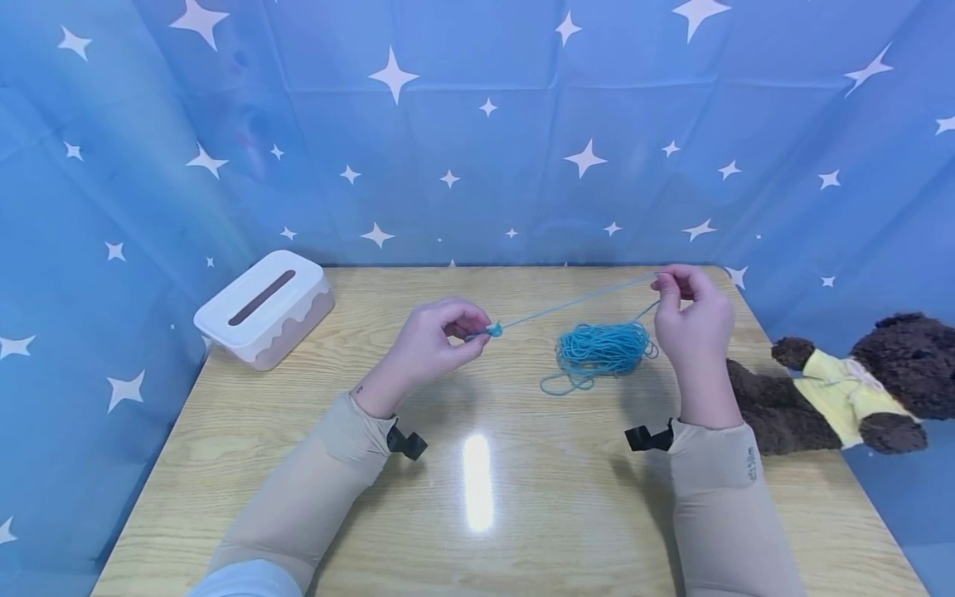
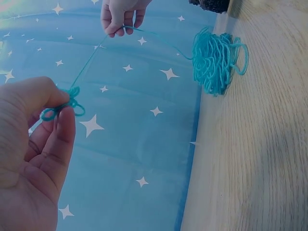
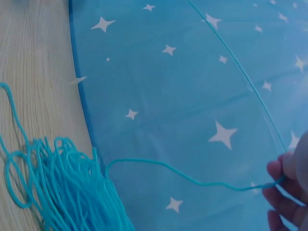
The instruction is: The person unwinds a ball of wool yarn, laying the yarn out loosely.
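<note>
Between thumb and fingers, my left hand (image 1: 440, 336) pinches a small looped knot of teal yarn (image 2: 72, 103), with little loops sticking out on both sides. From that knot a strand (image 1: 578, 301) runs taut up to my right hand (image 1: 690, 311), which pinches it between thumb and fingertips. Past the right hand the strand sags down to a loose bundle of the same yarn (image 1: 603, 348) lying on the table. One loose loop spreads out at the bundle's near left side. Both hands are raised above the tabletop.
A white and pinkish tissue box (image 1: 264, 307) stands at the table's back left. At the right edge lies a dark brown teddy bear (image 1: 828, 390) in a yellow top. Behind the wooden table (image 1: 552, 497) hangs a blue curtain (image 1: 477, 149) with white stars.
</note>
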A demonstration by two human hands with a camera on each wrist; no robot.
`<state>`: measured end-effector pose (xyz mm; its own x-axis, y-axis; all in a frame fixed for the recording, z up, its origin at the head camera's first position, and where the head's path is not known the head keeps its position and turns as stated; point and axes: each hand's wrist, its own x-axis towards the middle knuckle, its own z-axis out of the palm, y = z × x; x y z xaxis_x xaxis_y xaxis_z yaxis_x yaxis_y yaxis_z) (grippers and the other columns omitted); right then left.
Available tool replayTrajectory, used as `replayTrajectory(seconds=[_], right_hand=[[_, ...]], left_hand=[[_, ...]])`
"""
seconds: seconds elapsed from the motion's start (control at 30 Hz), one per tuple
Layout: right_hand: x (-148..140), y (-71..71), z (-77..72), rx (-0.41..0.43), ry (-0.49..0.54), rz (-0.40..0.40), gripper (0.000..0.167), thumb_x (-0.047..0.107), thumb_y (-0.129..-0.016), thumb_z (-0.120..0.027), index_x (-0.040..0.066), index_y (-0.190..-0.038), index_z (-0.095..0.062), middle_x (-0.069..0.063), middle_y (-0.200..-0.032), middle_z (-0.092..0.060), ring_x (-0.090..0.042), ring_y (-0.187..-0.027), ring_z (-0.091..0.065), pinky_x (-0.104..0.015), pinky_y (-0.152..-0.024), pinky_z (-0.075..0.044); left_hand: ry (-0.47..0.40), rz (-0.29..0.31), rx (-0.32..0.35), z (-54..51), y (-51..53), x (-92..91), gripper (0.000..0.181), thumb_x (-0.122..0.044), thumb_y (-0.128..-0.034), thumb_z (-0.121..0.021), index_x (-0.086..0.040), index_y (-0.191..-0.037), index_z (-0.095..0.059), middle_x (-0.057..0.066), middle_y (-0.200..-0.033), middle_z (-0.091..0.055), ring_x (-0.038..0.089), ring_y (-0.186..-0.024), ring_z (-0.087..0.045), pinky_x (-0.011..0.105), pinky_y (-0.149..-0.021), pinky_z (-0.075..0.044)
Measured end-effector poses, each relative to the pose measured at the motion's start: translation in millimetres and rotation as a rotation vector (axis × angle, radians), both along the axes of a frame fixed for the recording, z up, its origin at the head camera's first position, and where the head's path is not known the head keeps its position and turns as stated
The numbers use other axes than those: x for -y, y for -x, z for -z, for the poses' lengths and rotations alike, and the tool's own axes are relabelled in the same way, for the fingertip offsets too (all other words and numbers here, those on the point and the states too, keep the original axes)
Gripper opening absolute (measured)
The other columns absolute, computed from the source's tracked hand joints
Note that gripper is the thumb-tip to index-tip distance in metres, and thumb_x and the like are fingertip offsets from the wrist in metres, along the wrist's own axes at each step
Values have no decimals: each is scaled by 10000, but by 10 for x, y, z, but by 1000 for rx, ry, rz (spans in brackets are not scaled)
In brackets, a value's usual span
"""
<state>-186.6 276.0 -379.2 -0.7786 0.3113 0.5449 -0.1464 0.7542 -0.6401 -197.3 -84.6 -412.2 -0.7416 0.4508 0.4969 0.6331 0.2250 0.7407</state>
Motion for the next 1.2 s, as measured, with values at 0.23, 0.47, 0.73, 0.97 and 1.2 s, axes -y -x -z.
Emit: replayTrajectory(seconds=[0.23, 0.47, 0.73, 0.97, 1.2], right_hand=[[-162, 69, 74, 92, 13, 132, 362, 289, -1167, -526, 30, -1251, -764, -151, -1121, -808, 55, -861, -513, -203, -805, -395], [-341, 118, 131, 312, -35, 208, 424, 306, -1178, -450, 24, -1351, -715, -209, -1256, -780, -436, -1139, -677, -586, -1026, -507], [-497, 171, 244, 657, -207, 88, 398, 290, -1171, -462, 17, -1354, -688, -281, -1292, -737, -485, -1076, -678, -603, -834, -531], [-283, 132, 204, 790, -250, -174, 433, 337, -1172, -500, 70, -1478, -650, -302, -1483, -643, -494, -1096, -672, -586, -808, -532], [360, -25, 92, 539, -199, -527, 476, 415, -1158, -548, 153, -1546, -631, -165, -1621, -598, -454, -1453, -588, -679, -1172, -484]], left_hand=[[12, -26, -8, -5, -2, 11, 152, 7, -932, -801, -25, -1080, -785, 87, -1024, -807, 173, -888, -780, 248, -801, -661], [7, -94, -20, -7, 11, 26, 145, 21, -917, -752, -35, -1046, -783, 89, -968, -811, 187, -856, -768, 262, -789, -657], [29, -184, 2, -28, 18, 52, 152, 2, -914, -747, -43, -1056, -776, 68, -945, -799, 174, -852, -762, 266, -790, -651], [-21, -93, 18, -37, 2, 35, 136, 18, -925, -785, -39, -1048, -779, 86, -1023, -801, 176, -896, -779, 252, -820, -664], [-45, -48, 22, -41, -14, 20, 152, 39, -920, -796, -31, -1054, -779, 90, -1029, -790, 170, -907, -775, 248, -831, -663]])
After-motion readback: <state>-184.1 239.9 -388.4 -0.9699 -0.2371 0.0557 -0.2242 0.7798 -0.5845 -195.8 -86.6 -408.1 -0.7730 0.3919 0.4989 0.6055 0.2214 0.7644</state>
